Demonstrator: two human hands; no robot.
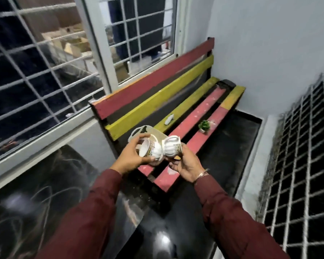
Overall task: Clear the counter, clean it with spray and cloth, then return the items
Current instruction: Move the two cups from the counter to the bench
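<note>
Gripping cups (162, 149) (tray (138, 130) half hidden).

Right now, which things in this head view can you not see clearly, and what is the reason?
- White ribbed cup with a patterned rim: its mouth and inside are turned away; right hand covers its lower side.
- Cream plastic basket with handles: mostly hidden behind the second patterned cup and left hand.
- Small white object on the yellow slat: too small and blurred to identify.
- Small green potted plant: pot details blurred.

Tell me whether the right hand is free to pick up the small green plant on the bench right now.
Probably not yet: the right hand grips a white cup. The small green plant sits unobstructed on the bench ahead of it.
</note>
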